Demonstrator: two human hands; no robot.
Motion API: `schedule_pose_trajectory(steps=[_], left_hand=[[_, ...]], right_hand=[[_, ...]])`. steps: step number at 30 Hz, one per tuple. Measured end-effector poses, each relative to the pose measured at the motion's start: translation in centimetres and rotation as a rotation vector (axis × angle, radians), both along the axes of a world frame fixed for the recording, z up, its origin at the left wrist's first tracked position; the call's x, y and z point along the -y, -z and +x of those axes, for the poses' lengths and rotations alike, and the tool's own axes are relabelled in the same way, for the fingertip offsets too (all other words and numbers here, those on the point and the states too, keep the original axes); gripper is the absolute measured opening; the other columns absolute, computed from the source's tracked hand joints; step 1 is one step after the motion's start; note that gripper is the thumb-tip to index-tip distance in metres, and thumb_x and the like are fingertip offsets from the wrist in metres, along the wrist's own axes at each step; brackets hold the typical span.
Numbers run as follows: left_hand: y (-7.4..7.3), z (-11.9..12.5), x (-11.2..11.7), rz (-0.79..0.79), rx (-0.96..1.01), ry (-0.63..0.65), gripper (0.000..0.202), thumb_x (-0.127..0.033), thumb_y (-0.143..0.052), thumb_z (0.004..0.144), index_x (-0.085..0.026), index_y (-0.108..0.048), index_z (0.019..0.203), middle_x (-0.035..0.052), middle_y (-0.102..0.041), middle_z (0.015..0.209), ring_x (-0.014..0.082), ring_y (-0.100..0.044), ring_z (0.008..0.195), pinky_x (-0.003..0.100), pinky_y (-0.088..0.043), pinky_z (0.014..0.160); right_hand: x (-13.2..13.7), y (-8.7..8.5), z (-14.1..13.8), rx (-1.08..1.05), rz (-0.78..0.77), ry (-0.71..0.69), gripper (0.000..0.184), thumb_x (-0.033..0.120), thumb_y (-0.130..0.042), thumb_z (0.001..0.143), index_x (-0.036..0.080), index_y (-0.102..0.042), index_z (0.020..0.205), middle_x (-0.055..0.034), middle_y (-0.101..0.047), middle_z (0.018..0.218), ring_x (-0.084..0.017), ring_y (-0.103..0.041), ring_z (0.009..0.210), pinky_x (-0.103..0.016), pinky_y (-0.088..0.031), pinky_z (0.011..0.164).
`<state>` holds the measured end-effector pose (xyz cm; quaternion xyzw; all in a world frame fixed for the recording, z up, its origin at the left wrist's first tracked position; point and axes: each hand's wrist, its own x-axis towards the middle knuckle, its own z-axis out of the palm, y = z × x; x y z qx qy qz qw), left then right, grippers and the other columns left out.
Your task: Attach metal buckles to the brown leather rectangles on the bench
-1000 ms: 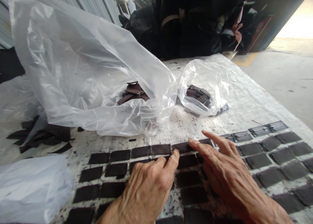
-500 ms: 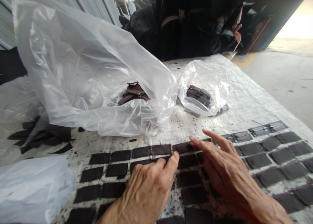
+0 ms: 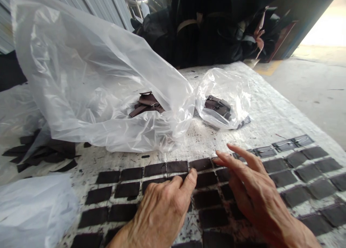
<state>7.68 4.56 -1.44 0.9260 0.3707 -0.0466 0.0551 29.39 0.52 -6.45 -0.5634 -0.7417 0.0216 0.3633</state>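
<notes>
Dark brown rectangular pieces, possibly leather, lie in tidy rows on a white, stain-spattered table. My left hand rests on the row nearest the bags, with its fingertips and thumb on a piece and nothing lifted. My right hand sits to its right, fingers spread, with the fingertips just over the pieces near the top of the rows. A large clear plastic bag holds a heap of similar pieces. A smaller clear bag holds more.
A pile of dark offcuts lies at the left, above a white plastic sheet. Thin outlined pieces lie at the table's far right. Black bundles stand behind the table, and a concrete floor lies to the right.
My right hand has shifted slightly right, its fingertips moving off the nearest pieces. My left hand stays in place. The whole view has tilted slightly.
</notes>
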Motion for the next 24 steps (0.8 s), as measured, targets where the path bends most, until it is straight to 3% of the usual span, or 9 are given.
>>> schedule_pose_trajectory(steps=[5, 10, 15, 19, 24], left_hand=[[-0.2, 0.0, -0.2, -0.008, 0.004, -0.002, 0.061, 0.003, -0.048, 0.081, -0.019, -0.041, 0.138, 0.0005, -0.069, 0.086, 0.0218, -0.069, 0.064, 0.039, -0.06, 0.056], [-0.4, 0.2, -0.5, -0.02, -0.006, -0.01, 0.056, 0.0, -0.049, 0.083, -0.021, -0.044, 0.135, 0.0031, -0.071, 0.09, 0.0204, -0.07, 0.068, 0.035, -0.06, 0.063], [-0.5, 0.2, -0.3, -0.029, -0.023, -0.023, 0.056, 0.0, -0.048, 0.085, -0.021, -0.044, 0.136, 0.0037, -0.071, 0.091, 0.0209, -0.07, 0.071, 0.04, -0.06, 0.067], [-0.5, 0.1, -0.2, -0.042, -0.023, -0.021, 0.057, 0.001, -0.046, 0.085, -0.022, -0.042, 0.137, 0.0031, -0.07, 0.092, 0.022, -0.069, 0.07, 0.043, -0.061, 0.064], [-0.3, 0.0, -0.1, -0.018, -0.027, -0.027, 0.056, 0.001, -0.043, 0.086, -0.022, -0.042, 0.136, 0.0021, -0.069, 0.092, 0.0217, -0.068, 0.071, 0.044, -0.06, 0.063]], right_hand=[[-0.1, 0.4, -0.3, 0.092, -0.043, -0.033, 0.054, 0.003, -0.039, 0.089, 0.022, -0.038, 0.14, -0.005, -0.074, 0.092, -0.03, -0.04, 0.131, -0.054, -0.039, 0.095], [-0.6, -0.2, -0.3, -0.016, -0.05, 0.007, 0.051, 0.003, -0.039, 0.086, 0.023, -0.045, 0.132, -0.0045, -0.072, 0.104, -0.025, -0.05, 0.123, -0.043, -0.05, 0.088], [-0.6, -0.6, -0.2, -0.098, 0.003, 0.039, 0.046, 0.006, -0.04, 0.085, 0.024, -0.052, 0.125, -0.0049, -0.071, 0.104, -0.021, -0.061, 0.11, -0.037, -0.053, 0.085], [-0.4, -0.5, -0.3, -0.082, 0.017, 0.046, 0.044, 0.005, -0.04, 0.086, 0.023, -0.053, 0.124, -0.006, -0.07, 0.106, -0.019, -0.065, 0.097, -0.034, -0.054, 0.079], [-0.5, -0.2, -0.3, 0.038, 0.062, 0.057, 0.044, 0.004, -0.041, 0.087, 0.019, -0.05, 0.127, -0.009, -0.067, 0.11, -0.021, -0.062, 0.103, -0.036, -0.053, 0.086]])
